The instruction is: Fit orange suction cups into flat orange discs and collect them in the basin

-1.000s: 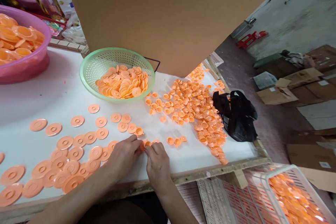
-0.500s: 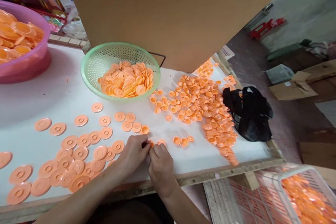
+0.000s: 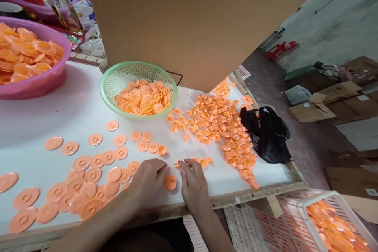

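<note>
A small orange toy cup [image 3: 171, 182] stands on the white tabletop between my hands. My left hand [image 3: 150, 177] is just left of it, thumb and fingers slightly apart, with nothing visible in the grasp. To the cup's right, my right hand [image 3: 193, 183] has its fingers apart, and the fingertips reach an orange piece [image 3: 177, 164], partly hidden, on the table. A few more cups [image 3: 203, 162] lie just beyond that hand. Orange saucers [image 3: 88, 189] are spread over the table to the left, and another cup [image 3: 162, 150] sits at the right end of a short group of them.
A green colander [image 3: 106, 94] of orange discs stands at the back, before a big cardboard box [image 3: 201, 27]. A pile of cups [image 3: 218, 118] covers the right side beside a black bag [image 3: 268, 136]. A pink basin [image 3: 44, 90] is at left; a white crate [image 3: 305, 212] stands below right.
My hands were together at a small orange piece; now they are apart, with a cup standing between them. The right hand has moved right. The camera view has shifted slightly.
</note>
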`<state>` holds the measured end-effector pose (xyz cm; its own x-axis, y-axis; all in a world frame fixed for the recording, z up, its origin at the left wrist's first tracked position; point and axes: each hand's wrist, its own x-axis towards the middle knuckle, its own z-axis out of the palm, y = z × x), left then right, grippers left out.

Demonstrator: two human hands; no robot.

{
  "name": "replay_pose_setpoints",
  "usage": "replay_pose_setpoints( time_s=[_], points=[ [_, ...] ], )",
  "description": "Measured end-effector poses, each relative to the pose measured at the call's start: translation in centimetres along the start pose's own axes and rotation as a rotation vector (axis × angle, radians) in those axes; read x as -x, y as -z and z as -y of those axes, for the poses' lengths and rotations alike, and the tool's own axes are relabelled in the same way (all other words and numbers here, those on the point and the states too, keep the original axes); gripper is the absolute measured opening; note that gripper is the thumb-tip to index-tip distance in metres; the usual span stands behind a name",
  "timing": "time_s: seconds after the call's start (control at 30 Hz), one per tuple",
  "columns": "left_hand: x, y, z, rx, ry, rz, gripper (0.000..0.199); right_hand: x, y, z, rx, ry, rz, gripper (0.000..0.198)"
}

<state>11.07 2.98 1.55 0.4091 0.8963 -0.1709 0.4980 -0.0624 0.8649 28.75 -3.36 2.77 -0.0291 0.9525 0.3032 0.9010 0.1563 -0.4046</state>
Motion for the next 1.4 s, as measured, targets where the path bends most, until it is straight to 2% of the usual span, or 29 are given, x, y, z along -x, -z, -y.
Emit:
replay_pose_setpoints(
  time_s=[0.1,0.17,0.27,0.33,0.37,0.47,0.53,0.6,0.7,0.83,0.97,1.03,1.23,1.33,1.4],
  points=[
    [-1.1,1.1,-0.2,-0.169,-0.043,-0.14,0.033,-1.0,-0.8,-1.2,-0.079,-0.046,0.018,0.028],
    [-1.5,1.1,-0.3,-0.277,-0.072,-0.091,0.035,-1.6,-1.3,-1.8,-0.132,-0.105,0.008,0.025],
    [-0.5,-0.1,-0.2,-0.3,-0.134,0.049,0.032,-2.8,-1.7,-2.4,-0.19,-0.273,0.0,0.016],
    [0.5,-0.7,0.4,-0.277,-0.163,0.064,0.034,-3.6,-1.7,-2.5,-0.221,-0.361,0.039,0.012],
    [0.7,-0.7,0.8,-0.272,-0.173,0.027,0.035,-4.0,-1.6,-2.5,-0.234,-0.373,0.071,0.012],
    [0.0,0.6,2.4,-0.384,-0.159,-0.174,0.031,-4.6,-1.4,-2.3,-0.258,-0.319,0.157,0.013],
    [-1.1,1.7,3.1,-0.499,-0.16,-0.234,0.027,-4.5,-1.4,-1.9,-0.261,-0.288,0.188,0.012],
    [-2.0,2.3,3.3,-0.555,-0.199,-0.201,0.026,-4.3,-1.6,-1.5,-0.236,-0.241,0.206,0.013],
    [-2.3,1.9,2.8,-0.508,-0.248,-0.149,0.025,-4.1,-1.8,-0.8,-0.188,-0.155,0.18,0.018],
    [-1.9,1.3,2.4,-0.372,-0.148,-0.127,0.02,-4.0,-1.3,0.4,-0.162,-0.182,0.09,0.021],
    [-2.0,1.6,2.3,-0.267,-0.062,-0.02,0.02,-3.9,-0.9,1.7,-0.144,-0.226,0.204,0.004],
    [-2.2,1.7,2.3,-0.244,-0.045,0.004,0.02,-3.9,-1.2,2.2,-0.109,-0.199,0.258,0.012],
    [-2.0,1.6,3.0,-0.209,-0.034,-0.055,0.019,-4.4,-1.6,3.6,-0.04,-0.103,0.267,0.007],
    [-1.9,1.8,3.3,-0.198,-0.034,-0.067,0.02,-4.4,-1.4,4.3,0.058,-0.022,0.37,0.011],
    [-1.9,1.9,3.3,-0.201,-0.03,-0.074,0.019,-4.4,-1.5,4.4,0.116,0.013,0.409,0.006]
  ],
)
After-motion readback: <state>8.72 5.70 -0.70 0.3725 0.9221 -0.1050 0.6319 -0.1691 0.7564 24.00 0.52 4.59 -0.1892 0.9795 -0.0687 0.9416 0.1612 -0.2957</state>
